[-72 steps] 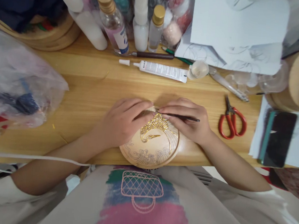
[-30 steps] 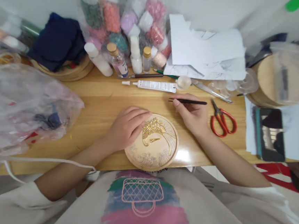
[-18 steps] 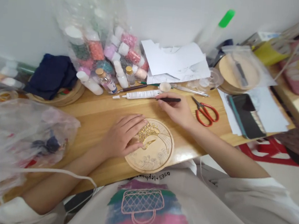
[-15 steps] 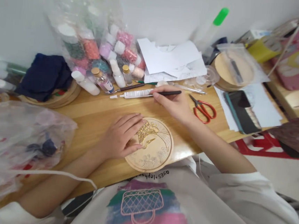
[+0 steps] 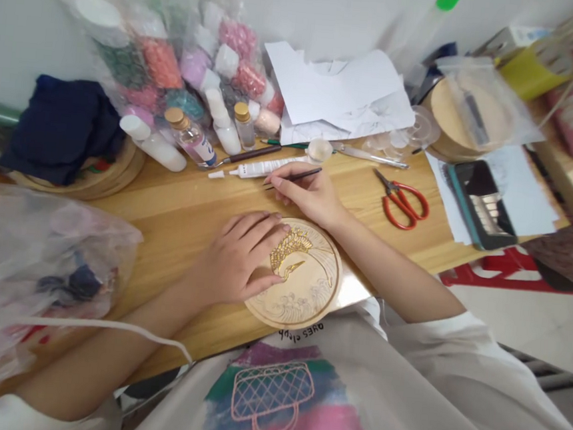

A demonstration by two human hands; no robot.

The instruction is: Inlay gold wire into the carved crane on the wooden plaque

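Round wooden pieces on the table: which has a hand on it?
The disc with the gold bird; the left hand rests on it. The left one bears navy cloth, the right one a clear bag.

This looks like a craft workspace. A yellow-brown wooden table (image 5: 171, 215) holds red-handled metal scissors (image 5: 393, 188), white-capped jars of coloured grains (image 5: 160, 62) and a round, gold-lined wooden plaque (image 5: 307, 280).

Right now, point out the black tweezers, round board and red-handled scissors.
Black tweezers (image 5: 306, 174): head view, exposed shaft.
Round board (image 5: 309, 271): head view, bare wood near its middle.
Red-handled scissors (image 5: 394, 187): head view, near the pivot.
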